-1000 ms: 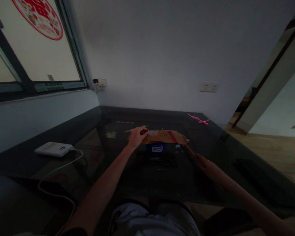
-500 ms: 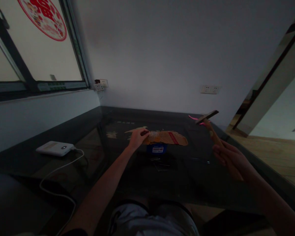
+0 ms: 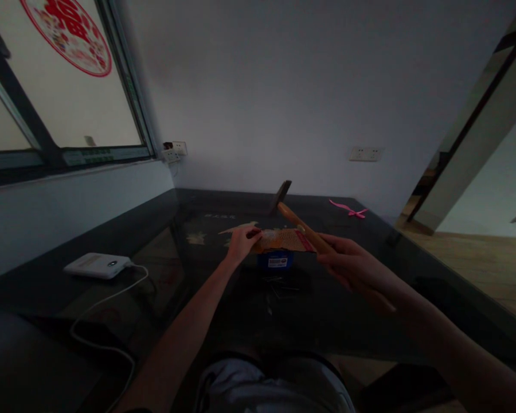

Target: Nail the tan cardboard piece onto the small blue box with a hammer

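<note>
Cardboard: on top of the blue box
Hammer: raised above the box
Right hand: clamped on the hammer's handle, right of the box
Left hand: touching the cardboard, left of the box; cannot tell whether clamped
Desk: beneath the box

Half a second ago well right of the brown strip, the hammer and right hand are now nearer; its handle crosses the strip's right end in view.
</note>
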Available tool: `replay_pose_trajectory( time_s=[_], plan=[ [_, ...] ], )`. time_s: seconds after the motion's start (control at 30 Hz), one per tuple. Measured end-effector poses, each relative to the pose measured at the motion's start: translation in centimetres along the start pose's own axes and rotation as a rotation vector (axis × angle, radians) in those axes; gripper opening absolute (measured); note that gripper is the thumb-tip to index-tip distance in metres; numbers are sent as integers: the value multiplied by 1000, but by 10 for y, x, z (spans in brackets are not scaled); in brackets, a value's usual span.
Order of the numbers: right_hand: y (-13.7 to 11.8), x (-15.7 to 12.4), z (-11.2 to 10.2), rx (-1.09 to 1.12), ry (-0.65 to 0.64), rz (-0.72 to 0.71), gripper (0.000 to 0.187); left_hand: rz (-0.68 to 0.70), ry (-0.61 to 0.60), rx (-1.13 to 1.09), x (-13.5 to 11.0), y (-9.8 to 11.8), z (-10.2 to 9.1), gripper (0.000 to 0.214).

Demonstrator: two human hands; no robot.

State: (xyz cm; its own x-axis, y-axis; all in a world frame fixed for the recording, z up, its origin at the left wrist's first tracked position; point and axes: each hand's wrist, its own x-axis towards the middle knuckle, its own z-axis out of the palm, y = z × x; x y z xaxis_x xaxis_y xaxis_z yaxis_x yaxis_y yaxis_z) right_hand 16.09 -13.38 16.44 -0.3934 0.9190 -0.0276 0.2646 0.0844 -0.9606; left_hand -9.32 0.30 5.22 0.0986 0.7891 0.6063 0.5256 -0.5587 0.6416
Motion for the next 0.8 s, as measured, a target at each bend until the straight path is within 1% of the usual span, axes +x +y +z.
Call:
replay_pose_trajectory(
  time_s=[0.17,0.3,0.4,0.53,0.63,0.73,0.8],
  plan=[
    [0,7,15,-9,-21,-43,66,-35,21,-39,0,-1,2,7],
    [3,17,22,-48,-74,-1,59,-44,10,-34,0,-2,2,8],
    [3,20,22,-62,-72,7,57,-29,3,-9,0,-3,2,8],
    [-2,17,19,-50,-11,-41,62,-41,14,10,0,-2,2,9],
    [-1,16,19,-45,-30,-31,61,-70,5,0,1,0,1,8],
    [3,17,22,-68,-74,18,63,-70,-5,14,1,1,0,8],
    [3,17,23,-74,-76,24,63,-75,-12,12,0,1,0,9]
  ],
)
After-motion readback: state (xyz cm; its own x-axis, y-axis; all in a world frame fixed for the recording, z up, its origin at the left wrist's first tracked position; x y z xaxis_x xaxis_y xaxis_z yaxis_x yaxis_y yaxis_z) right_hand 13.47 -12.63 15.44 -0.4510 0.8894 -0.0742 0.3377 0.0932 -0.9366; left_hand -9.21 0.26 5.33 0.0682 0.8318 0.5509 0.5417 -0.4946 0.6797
